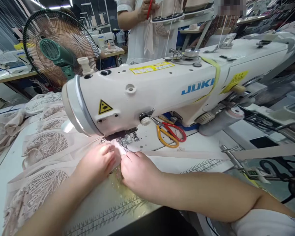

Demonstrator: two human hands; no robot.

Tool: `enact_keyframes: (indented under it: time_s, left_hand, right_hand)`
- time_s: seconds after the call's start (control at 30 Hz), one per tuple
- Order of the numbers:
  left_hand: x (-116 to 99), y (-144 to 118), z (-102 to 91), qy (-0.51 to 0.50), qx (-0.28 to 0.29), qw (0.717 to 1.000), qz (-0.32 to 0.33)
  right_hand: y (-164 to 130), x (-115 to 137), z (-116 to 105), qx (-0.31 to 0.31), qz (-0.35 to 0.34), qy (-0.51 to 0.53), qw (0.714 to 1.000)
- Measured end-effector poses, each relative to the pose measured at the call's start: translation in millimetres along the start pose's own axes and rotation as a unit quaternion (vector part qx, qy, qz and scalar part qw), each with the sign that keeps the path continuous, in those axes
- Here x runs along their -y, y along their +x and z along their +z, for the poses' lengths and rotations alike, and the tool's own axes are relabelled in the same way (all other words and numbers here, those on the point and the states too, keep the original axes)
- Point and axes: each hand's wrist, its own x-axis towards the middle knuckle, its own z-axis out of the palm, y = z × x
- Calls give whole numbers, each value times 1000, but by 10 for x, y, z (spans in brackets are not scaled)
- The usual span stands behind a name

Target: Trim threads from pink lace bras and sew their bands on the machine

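At the needle end of a white JUKI sewing machine [147, 95], my left hand [98, 160] pinches a pale pink piece of fabric [117, 151]. My right hand [139, 170] is closed on the same fabric from the other side, its fingertips close to the presser foot area. The needle itself is hidden behind the machine head and my fingers. A pale elastic band [199, 154] runs in from the right toward my right hand. To the left of my left hand, joined lace-panelled garment pieces [49, 144] spread over the table.
Under the machine arm lie scissors with red and orange handles [168, 134]. A grey thread cone [223, 121] stands behind the band. Metal band guide [232, 157] sits at right. A fan [56, 52] stands at back left; a person in white [135, 36] stands behind the machine.
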Motion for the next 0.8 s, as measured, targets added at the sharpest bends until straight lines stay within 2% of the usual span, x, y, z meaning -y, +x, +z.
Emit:
enact_keyframes:
  time_s: [0.1,0.2,0.37,0.63,0.8]
  left_hand:
    - [-98,-216,34,27,-7,996,88]
    - [-65,-385,155,72,-2,990,121]
    - [122,-399,276,62,11,993,99]
    - [371,-294,311,53,17,994,95]
    - [476,-214,340,54,14,994,92]
  right_hand:
    - [-4,-4,39,-34,-5,4,999]
    - [5,1,65,-55,-3,-2,998]
    - [33,15,60,-54,24,4,998]
    - [49,16,96,-49,28,13,998]
    - [82,11,54,-21,27,32,999]
